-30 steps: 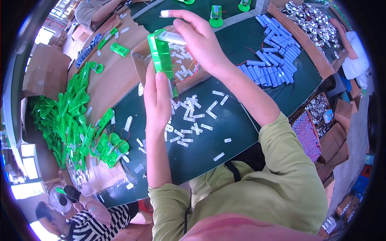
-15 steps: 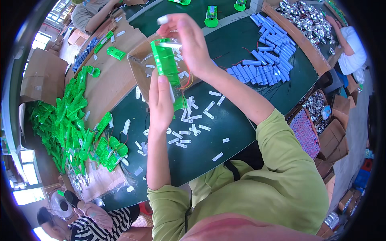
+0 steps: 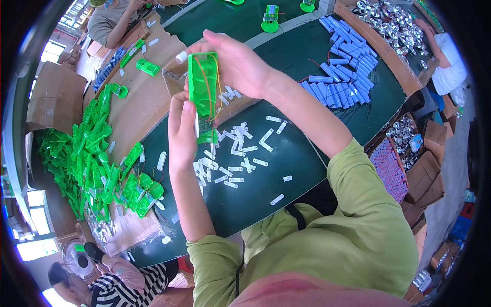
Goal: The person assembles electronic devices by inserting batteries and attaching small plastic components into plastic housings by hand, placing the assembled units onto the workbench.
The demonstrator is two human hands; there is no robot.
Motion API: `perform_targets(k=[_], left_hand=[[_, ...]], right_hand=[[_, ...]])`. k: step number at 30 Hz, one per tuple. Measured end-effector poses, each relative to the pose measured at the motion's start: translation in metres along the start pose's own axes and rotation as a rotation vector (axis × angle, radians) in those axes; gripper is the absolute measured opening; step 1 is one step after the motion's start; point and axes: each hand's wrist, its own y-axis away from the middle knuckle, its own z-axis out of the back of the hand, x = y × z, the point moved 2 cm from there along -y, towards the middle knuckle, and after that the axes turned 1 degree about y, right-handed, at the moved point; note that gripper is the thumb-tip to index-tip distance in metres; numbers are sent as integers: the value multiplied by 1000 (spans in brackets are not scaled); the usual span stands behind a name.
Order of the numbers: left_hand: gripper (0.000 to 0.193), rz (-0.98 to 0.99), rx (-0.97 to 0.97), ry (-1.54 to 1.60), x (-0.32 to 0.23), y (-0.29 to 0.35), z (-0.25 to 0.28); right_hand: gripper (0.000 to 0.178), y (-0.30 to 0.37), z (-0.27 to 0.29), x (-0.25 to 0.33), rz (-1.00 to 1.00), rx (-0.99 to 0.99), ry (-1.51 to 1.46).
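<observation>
A bright green plastic housing (image 3: 202, 84) is held upright above the table, its ribbed hollow side facing me. Red and yellow wires run along it, and a small circuit board shows near its lower end. My left hand (image 3: 182, 128) grips the lower left edge, thumb in front. Around the upper right edge, my right hand (image 3: 230, 64) is closed, its fingers passing behind the housing and partly hidden. A white cover sits on one of its fingertips, out past the left edge. Below lie many small white plastic strips (image 3: 236, 169) on the dark green table (image 3: 250, 204).
Green housings (image 3: 84, 158) are heaped at left on cardboard. A cardboard box (image 3: 238, 106) with white strips stands behind my hands. Blue cylindrical battery packs (image 3: 340, 82) with wires lie at right, beyond them shiny metal reflectors (image 3: 388, 30). Other people work around the table.
The housing has shifted slightly left and turned so its hollow side faces me. My right hand has come down and wrapped behind it. The white strip near its fingers is no longer visible.
</observation>
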Motion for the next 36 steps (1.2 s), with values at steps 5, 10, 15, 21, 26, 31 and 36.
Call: perform_targets(k=[5,10,15,21,26,31,36], left_hand=[[41,-105,0,11,-4,0,-1],[45,-28,51,104,-21,11,-8],[57,-105,173,-124,-36,27,-10],[57,-280,-59,-62,-32,20,4],[52,-324,-169,-277,-30,16,4],[40,-382,-207,-551,-21,12,10],[43,-281,-214,-438,-22,13,6]], right_hand=[[55,5,1,11,-59,111,-293],[43,11,-10,11,32,40,-224],[41,16,-17,15,143,154,-192],[38,23,-22,12,142,135,414],[27,28,-36,7,422,-99,696],[24,18,-30,-9,407,-264,525],[22,12,-23,-21,266,-167,636]])
